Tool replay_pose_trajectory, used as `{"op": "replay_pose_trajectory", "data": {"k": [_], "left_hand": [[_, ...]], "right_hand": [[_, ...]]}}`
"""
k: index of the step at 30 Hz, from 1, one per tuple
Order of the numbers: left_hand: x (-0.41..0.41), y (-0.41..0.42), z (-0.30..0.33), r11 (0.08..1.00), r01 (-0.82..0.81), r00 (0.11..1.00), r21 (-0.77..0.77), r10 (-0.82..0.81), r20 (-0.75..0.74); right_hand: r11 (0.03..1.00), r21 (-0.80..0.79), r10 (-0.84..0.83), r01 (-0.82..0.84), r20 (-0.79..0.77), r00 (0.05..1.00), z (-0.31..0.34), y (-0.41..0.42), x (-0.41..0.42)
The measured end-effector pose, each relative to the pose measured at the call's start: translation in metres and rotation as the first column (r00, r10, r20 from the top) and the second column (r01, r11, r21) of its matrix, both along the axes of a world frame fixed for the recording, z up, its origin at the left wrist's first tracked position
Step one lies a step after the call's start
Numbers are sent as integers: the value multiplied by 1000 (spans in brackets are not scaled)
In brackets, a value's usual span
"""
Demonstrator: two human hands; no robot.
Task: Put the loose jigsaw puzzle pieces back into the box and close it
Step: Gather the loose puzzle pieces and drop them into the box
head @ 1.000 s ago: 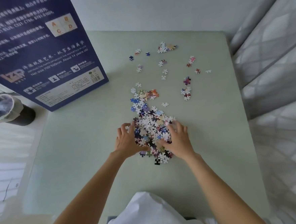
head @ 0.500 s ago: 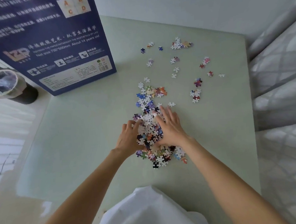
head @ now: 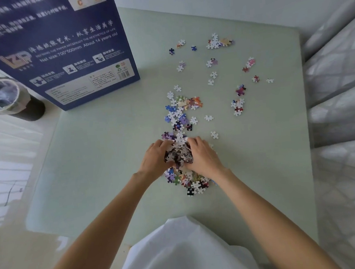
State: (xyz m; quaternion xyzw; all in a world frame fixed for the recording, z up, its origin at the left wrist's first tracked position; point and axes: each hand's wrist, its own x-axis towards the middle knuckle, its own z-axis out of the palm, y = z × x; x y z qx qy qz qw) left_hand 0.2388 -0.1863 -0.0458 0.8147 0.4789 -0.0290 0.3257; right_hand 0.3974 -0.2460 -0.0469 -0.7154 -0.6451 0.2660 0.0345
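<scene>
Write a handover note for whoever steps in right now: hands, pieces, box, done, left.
Left hand and right hand: both cupped round a heap of puzzle pieces, squeezing it between them on the green table.
More pieces lie loose under the wrists, beyond the hands and scattered toward the far right.
Blue box is at far left.
Done: nothing seen going into the box.
Left: carry the heap over, gather the strays, close the box.

the table [head: 102, 160] is pale green. the puzzle pieces [head: 178, 113] are white, blue, purple, orange and black. the box [head: 61, 48] is dark blue with white print. the bin [head: 23, 109] is black, lined grey.
</scene>
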Motion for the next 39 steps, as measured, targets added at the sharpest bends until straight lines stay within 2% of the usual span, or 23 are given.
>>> {"op": "replay_pose_trajectory", "data": {"k": [8, 13, 21, 28, 33, 39], "left_hand": [[-7, 7, 2, 998, -61, 997, 30, 59, 59], [-9, 10, 5, 991, -122, 987, 50, 115, 114], [-15, 10, 4, 988, -156, 984, 5, 155, 93], [-14, 12, 2, 988, -152, 981, 23, 148, 122], [-12, 20, 6, 991, -111, 982, 73, 99, 161], [-23, 26, 36, 994, -106, 970, 19, 99, 221]], "right_hand": [[986, 153, -77, 71, 34, 996, 3, 1, -3], [966, 201, -168, 164, 2, 986, 10, 0, -2], [936, 189, -279, 297, -116, 953, 14, -2, 4], [883, 89, -421, 461, -286, 861, 26, -13, 15], [871, 50, -452, 489, -310, 836, 36, -26, 16], [830, 43, -505, 556, -366, 782, 59, -33, 13]]}}
